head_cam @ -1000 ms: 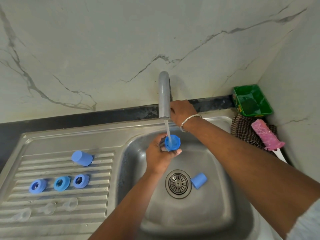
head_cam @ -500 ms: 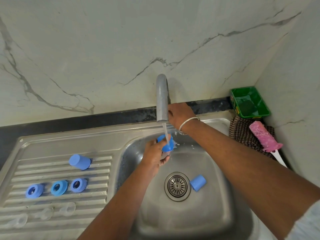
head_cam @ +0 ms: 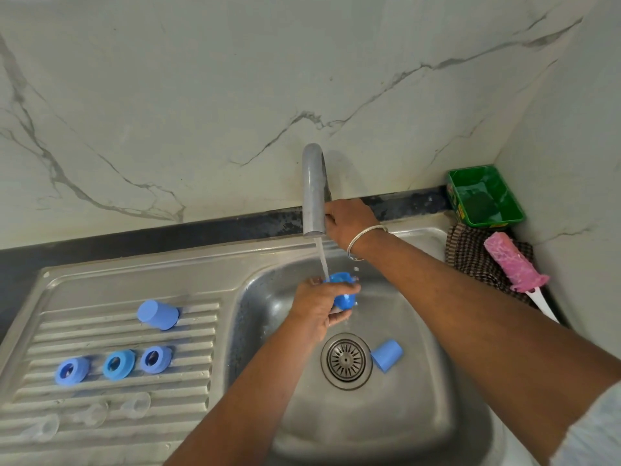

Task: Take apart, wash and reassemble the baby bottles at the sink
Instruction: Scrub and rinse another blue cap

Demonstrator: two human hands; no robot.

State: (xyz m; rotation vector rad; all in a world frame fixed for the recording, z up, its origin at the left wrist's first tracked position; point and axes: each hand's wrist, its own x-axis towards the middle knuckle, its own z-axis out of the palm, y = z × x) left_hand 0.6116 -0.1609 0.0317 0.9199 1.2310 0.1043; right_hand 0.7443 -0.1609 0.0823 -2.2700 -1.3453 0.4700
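change: blue cap (head_cam: 343, 290) in left hand (head_cam: 319, 306) was held mouth-up under the stream 1 s ago, tipped on its side at 0.5 s, now mouth-up again with the stream (head_cam: 322, 257) landing at its rim; droplets flying off just right of it
left hand: fingers curled round the cap from the left and below, holding it over the sink basin (head_cam: 420, 415), above the drain (head_cam: 346, 360)
right hand (head_cam: 349, 223): same spot in all three frames, behind the spout of the tap (head_cam: 313, 193), fingers bent toward it; grip itself is hidden by the spout, so cannot tell if it clasps anything; bangle (head_cam: 364, 240) on the wrist
water: running, thin stream
meaning: my read is a fill-tip-refill rinse of this cap, not yet finished; right hand looks placed to work the tap
second cap (head_cam: 386, 355): lying on its side on the basin floor, just right of the drain, looks next in line
drainboard (head_cam: 195, 264): one more cap (head_cam: 157, 314) on its side, three blue collar rings (head_cam: 114, 364) in a row, three clear teats (head_cam: 87, 415) in front of them, faint
bottles: none in view, so reassembly not yet begun
right of the sink: green tub (head_cam: 485, 196), checked cloth (head_cam: 470, 250), pink bottle brush (head_cam: 514, 264) lying on the cloth
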